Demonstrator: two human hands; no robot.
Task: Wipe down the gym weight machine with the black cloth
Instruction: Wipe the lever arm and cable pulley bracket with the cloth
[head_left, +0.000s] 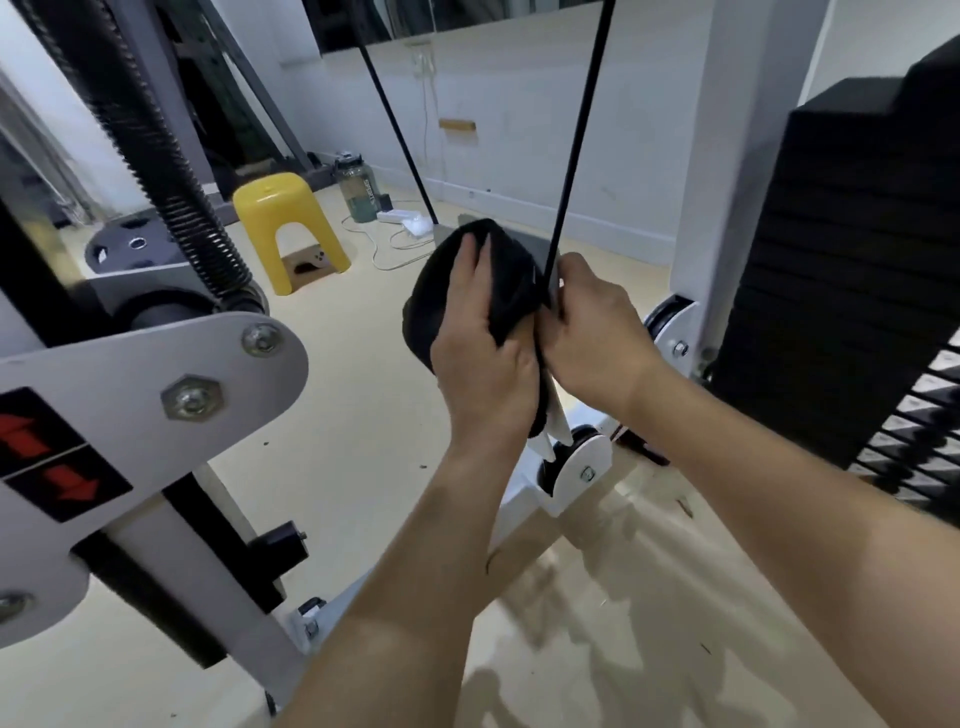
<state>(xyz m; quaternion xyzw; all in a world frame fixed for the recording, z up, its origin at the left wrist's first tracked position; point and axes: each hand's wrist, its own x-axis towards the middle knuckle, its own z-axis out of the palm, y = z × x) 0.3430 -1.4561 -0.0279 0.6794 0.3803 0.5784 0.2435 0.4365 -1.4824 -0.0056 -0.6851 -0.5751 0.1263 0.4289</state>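
Observation:
The black cloth (441, 296) is bunched up at the middle of the view, just left of a thin black cable (576, 135) of the weight machine. My left hand (480, 358) holds the cloth from the near side, its fingers lying up over it. My right hand (597, 332) has curled fingers pinching the cloth's right edge where the cable comes down. The cable's lower end is hidden behind both hands. The machine's black weight stack (841, 270) stands to the right beside a white upright (727, 156). A white pulley bracket (584, 467) sits just below my hands.
At left stands a grey machine plate (156, 384) with bolts, red arrow labels and a coiled spring (171, 187). A second black cable (400, 130) runs behind the cloth. A yellow stool (283, 218), a water jug (358, 187) and white power cords (410, 228) lie on the beige floor.

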